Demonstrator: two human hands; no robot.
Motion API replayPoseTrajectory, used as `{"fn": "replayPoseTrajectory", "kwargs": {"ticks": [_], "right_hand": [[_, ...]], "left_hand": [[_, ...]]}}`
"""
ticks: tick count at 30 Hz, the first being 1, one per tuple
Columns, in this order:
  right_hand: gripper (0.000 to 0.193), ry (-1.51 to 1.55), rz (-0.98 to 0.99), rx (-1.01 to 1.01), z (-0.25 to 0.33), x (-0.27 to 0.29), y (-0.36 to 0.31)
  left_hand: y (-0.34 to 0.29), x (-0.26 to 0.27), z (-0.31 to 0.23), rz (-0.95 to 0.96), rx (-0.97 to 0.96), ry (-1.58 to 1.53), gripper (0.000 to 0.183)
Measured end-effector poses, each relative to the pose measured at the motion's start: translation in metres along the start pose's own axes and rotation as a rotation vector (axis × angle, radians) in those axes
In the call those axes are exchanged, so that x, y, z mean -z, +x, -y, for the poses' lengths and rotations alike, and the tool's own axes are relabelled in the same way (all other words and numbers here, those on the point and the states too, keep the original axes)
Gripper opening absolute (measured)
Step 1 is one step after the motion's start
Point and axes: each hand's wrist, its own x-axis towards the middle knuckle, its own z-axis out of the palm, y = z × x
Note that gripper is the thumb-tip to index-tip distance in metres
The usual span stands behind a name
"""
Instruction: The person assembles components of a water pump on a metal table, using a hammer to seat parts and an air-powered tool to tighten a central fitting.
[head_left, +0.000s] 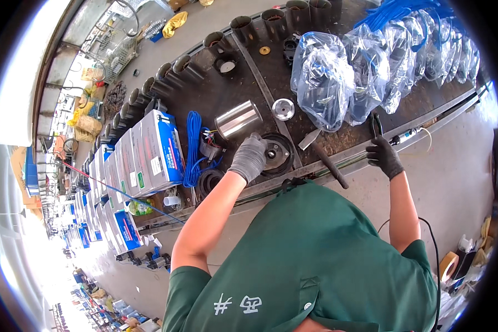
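My left hand [250,157], in a grey glove, has its fingers curled at the left rim of a black round metal part [283,157] with a hub in its middle. The part lies flat at the bench's near edge. A dark-gloved right hand [384,157] of mine is closed around a dark tool that looks like pliers [376,125], pointing away from me. Between my hands a hammer [331,166] lies across the bench edge. Beyond the left hand are a shiny steel cylinder [238,119] and a small silver round part [283,109].
Bagged parts [323,80] in clear plastic line the back right, with blue cable [395,12] above. Dark open tubes [242,27] stand along the far edge. Grey-and-blue boxes [155,152] and a blue cable coil [192,146] are at left. A white-tipped tool [406,136] lies near the right edge.
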Motion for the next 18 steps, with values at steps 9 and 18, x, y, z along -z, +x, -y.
{"fn": "replayPoseTrajectory", "kwargs": {"ticks": [9, 18], "right_hand": [[0.054, 0.035, -0.077, 0.028, -0.022, 0.025, -0.005], [0.054, 0.047, -0.039, 0.037, -0.026, 0.034, 0.005]], "left_hand": [[0.010, 0.006, -0.008, 0.090, 0.010, 0.177, 0.022], [-0.003, 0.008, 0.020, -0.114, -0.040, -0.090, 0.014]]}}
